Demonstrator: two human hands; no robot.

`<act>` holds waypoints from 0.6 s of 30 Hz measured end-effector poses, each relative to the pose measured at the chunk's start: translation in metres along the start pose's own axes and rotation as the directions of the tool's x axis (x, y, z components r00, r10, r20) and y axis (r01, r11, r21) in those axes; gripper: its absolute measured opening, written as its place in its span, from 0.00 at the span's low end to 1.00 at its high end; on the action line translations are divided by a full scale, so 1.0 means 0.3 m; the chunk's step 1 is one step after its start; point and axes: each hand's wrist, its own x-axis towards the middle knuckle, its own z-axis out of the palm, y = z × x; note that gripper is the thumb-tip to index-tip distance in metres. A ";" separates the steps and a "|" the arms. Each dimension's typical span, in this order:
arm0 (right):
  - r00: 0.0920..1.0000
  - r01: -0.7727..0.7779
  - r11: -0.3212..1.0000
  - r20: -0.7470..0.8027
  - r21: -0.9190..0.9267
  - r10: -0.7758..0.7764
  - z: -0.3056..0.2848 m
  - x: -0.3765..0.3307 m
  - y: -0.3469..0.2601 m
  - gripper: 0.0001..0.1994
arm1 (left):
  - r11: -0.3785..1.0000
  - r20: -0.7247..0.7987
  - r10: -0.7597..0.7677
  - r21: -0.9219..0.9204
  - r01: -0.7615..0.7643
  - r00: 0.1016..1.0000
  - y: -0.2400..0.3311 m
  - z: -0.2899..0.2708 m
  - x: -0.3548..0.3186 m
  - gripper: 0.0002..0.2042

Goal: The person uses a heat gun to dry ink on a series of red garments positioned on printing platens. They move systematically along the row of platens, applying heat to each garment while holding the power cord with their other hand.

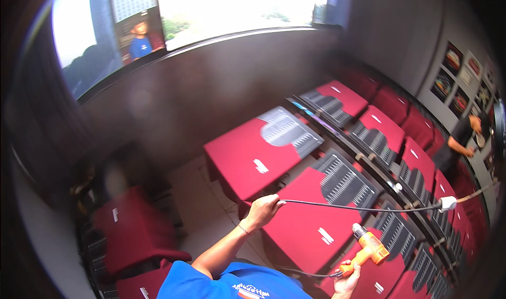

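My left hand (262,212) is closed around a black power cord (358,208), arm stretched forward. From that fist the cord runs taut to the right, ending at a white plug connector (448,203) that joins a tan cable (477,192). In my right hand (348,282), lower down, is an orange heat gun (371,248) gripped by its handle. Its metal nozzle points up and left. A black lead leaves the handle's base and passes left by my blue shirt. Below the cord stand red-covered tables (303,228) with dark grey patterned mats.
Another person (464,143) in black stands at the far right, near wall pictures (453,83). A long dark rail (379,170) runs between the table rows. Red-covered seats (392,101) line the back. More red-covered furniture (129,230) stands at left. A wide window (237,9) is ahead.
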 end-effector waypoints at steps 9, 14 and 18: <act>0.948 -0.110 0.879 0.215 -0.464 0.232 0.691 0.101 0.571 0.15 | 0.973 -0.400 -0.181 -0.204 0.105 0.898 -0.336 -0.814 -0.102 0.10; 0.910 -0.104 0.757 0.245 -0.645 0.334 0.984 0.102 0.788 0.18 | 0.999 -0.506 0.036 0.041 -0.018 0.862 -0.492 -1.109 -0.083 0.09; 0.921 -0.016 0.672 0.251 -0.740 0.298 1.134 0.143 0.885 0.17 | 0.991 -0.525 0.133 0.098 -0.095 0.841 -0.605 -1.184 0.024 0.12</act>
